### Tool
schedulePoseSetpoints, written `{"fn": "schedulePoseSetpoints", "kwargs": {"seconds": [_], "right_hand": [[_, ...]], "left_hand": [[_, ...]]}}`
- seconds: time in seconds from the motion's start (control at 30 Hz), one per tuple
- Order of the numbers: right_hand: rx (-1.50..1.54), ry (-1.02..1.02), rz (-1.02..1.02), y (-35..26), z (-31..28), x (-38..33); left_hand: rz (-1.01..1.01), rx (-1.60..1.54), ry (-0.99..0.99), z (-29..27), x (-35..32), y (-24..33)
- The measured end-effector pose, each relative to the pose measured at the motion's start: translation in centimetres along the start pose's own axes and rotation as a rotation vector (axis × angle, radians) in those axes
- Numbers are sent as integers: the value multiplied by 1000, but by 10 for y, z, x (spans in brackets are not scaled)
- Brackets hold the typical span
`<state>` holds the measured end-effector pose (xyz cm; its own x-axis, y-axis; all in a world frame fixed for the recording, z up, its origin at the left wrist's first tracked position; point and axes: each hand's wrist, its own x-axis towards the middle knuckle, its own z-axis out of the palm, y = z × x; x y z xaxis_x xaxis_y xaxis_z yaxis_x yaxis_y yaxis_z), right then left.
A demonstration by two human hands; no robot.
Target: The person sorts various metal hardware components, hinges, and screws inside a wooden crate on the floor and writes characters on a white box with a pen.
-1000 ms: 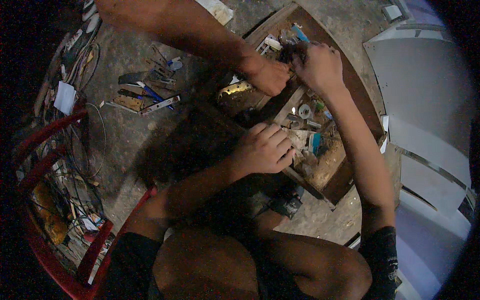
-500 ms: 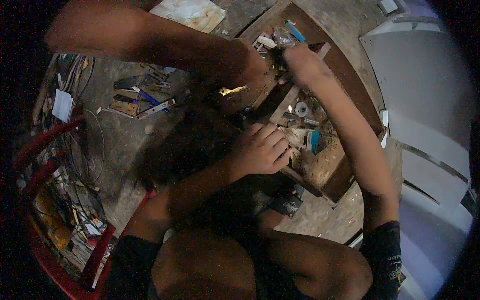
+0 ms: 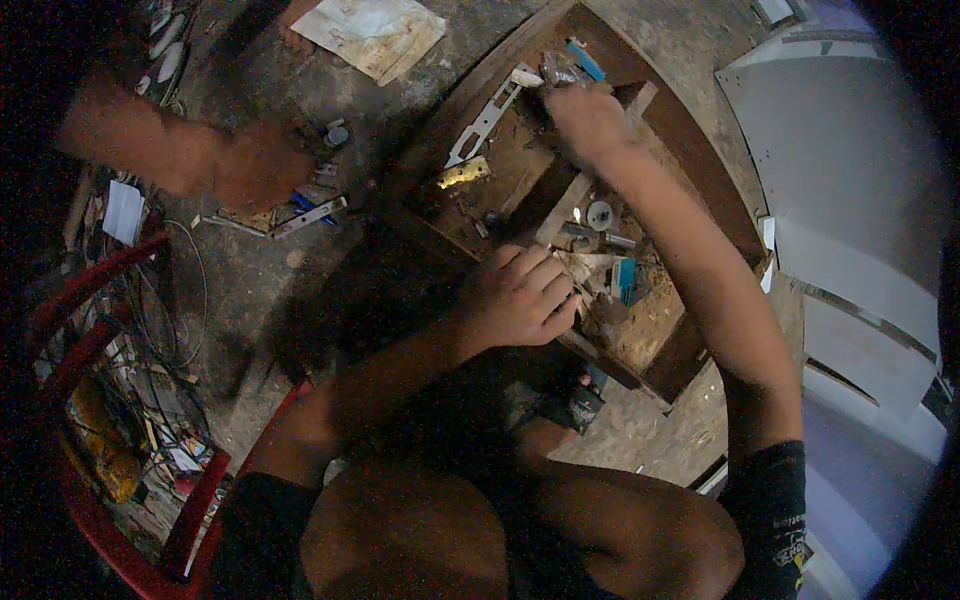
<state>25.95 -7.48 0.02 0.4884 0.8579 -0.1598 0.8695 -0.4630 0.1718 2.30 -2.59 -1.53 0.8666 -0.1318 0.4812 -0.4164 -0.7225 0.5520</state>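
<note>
A wooden drawer-like box [image 3: 680,380] with a divider and loose hardware inside lies before my knees. My left hand [image 3: 530,298] is closed over its near wall, fingers curled round the edge. My right hand [image 3: 590,120] reaches into the far compartment beside a clear plastic bag [image 3: 562,70]; its fingertips are blurred and hidden among the clutter. In the box are a slotted pale metal strip [image 3: 482,125], a brass-coloured hinge [image 3: 463,172], a white round disc [image 3: 599,215] and a blue piece [image 3: 625,280].
Another person's hand [image 3: 265,165] is over tools on the floor at left, by a metal strip [image 3: 310,215]. A stained paper sheet [image 3: 375,35] lies beyond. A red chair frame [image 3: 90,280] and tangled cables [image 3: 150,320] flank my left; pale panels [image 3: 850,160] stand at right.
The other person's arm has pulled back left from over the box to the floor tools, uncovering the slotted strip. My right hand has shifted slightly left; my left hand has stayed put.
</note>
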Motion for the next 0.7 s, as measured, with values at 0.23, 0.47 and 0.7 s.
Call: {"fn": "schedulePoseSetpoints", "kwargs": {"seconds": [0.23,0.47,0.7], "right_hand": [[74,-200,-201,-21,-21,8],[-16,-225,-167,-21,-8,10],[-57,45,-216,-26,-6,6]], "left_hand": [[12,10,-29,-9,4,-3],[41,-5,56,-9,11,-1],[52,20,75,-9,10,-2]]}}
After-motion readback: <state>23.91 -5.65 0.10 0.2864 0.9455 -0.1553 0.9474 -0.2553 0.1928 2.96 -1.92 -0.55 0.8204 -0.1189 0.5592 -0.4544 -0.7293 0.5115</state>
